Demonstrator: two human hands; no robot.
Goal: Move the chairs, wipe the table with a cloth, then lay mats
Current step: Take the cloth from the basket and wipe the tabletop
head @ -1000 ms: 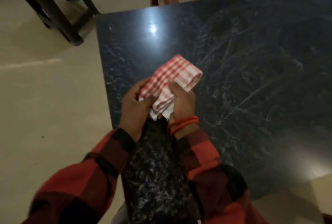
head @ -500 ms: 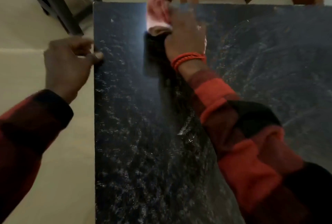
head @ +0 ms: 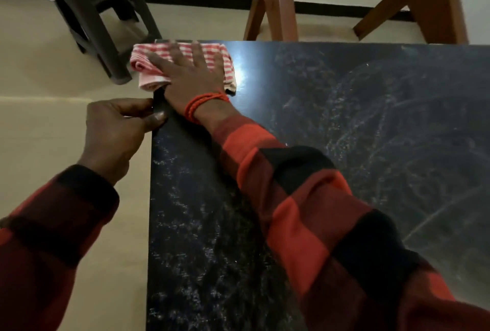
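Folded checked cloth (head: 148, 66) on speckled table (head: 201, 224)

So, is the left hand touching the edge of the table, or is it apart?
Touching. The head view shows the left hand gripping the table edge: its thumb lies on the top surface, fingers curled at the side.

Beige floor (head: 53, 145); dark stool (head: 100, 12)

No readable text, labels or numbers visible.
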